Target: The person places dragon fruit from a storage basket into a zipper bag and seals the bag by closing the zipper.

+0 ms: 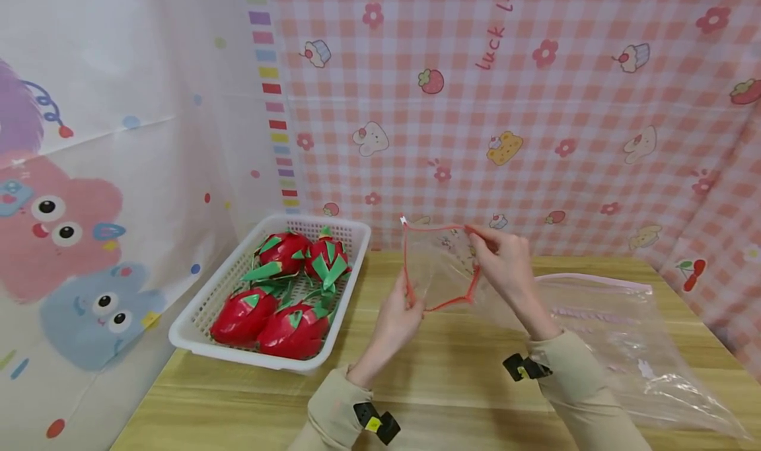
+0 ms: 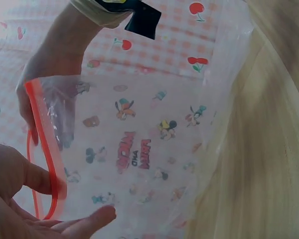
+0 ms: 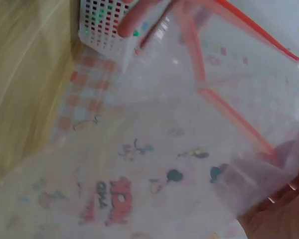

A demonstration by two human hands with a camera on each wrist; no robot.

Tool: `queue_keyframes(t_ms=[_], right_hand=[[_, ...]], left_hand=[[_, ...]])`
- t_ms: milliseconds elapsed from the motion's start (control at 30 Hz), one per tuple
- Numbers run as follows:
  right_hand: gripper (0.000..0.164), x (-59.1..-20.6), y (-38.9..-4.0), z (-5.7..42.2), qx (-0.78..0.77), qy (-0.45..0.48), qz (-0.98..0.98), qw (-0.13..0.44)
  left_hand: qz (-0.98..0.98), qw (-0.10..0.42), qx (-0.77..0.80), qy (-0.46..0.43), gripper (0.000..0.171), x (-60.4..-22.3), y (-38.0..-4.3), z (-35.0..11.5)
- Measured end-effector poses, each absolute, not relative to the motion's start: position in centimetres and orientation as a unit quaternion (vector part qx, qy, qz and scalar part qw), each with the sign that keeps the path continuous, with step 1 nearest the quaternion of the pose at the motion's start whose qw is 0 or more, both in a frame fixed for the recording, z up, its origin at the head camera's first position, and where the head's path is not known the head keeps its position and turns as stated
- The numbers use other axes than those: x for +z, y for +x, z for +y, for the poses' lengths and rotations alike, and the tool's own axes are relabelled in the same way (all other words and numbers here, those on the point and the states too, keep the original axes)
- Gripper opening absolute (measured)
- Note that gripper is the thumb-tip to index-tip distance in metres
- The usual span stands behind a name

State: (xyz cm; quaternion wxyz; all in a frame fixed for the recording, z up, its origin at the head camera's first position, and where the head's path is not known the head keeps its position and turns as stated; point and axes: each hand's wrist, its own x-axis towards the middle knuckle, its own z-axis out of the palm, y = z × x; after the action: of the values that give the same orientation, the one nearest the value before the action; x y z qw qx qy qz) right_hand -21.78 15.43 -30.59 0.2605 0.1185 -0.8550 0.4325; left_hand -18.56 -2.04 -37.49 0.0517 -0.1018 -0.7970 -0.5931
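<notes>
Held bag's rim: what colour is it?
The rim is orange-red, showing best in the left wrist view.

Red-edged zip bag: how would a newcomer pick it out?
On the wooden table, find the white basket at the head view's left. To its right, the left hand and right hand hold the clear zip bag, mouth open. Its red rim sets it apart from the pink-edged bag lying nearby.
</notes>
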Motion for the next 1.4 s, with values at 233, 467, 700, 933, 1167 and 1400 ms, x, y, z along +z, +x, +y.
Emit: queue_keyframes(t_ms=[233,467,700,933,1167,1400], right_hand=[[0.026,-31.6,-21.4,14.7,0.512,0.114,-0.814,0.250],[0.026,-31.7,-21.2,14.6,0.518,0.105,-0.814,0.241],[0.027,-31.8,-21.2,14.7,0.521,0.098,-0.817,0.227],[0.028,-31.7,-21.2,14.8,0.517,0.097,-0.822,0.218],[0.028,-31.8,-21.3,15.2,0.515,0.096,-0.825,0.212],[0.027,-31.7,-21.2,15.1,0.523,0.096,-0.821,0.208]], left_hand=[[-0.819,0.046,-0.564,-0.098,0.070,-36.5,-18.5,-3.2],[-0.892,0.090,-0.426,-0.123,0.062,-34.6,-18.5,-6.5],[-0.971,0.031,-0.193,-0.136,0.055,-33.7,-18.8,-12.5],[-0.978,-0.079,-0.081,-0.174,0.073,-34.1,-18.7,-18.1],[-0.970,-0.059,-0.077,-0.222,0.100,-36.7,-19.0,-20.2],[-0.967,-0.003,-0.077,-0.244,0.099,-37.6,-19.2,-20.8]])
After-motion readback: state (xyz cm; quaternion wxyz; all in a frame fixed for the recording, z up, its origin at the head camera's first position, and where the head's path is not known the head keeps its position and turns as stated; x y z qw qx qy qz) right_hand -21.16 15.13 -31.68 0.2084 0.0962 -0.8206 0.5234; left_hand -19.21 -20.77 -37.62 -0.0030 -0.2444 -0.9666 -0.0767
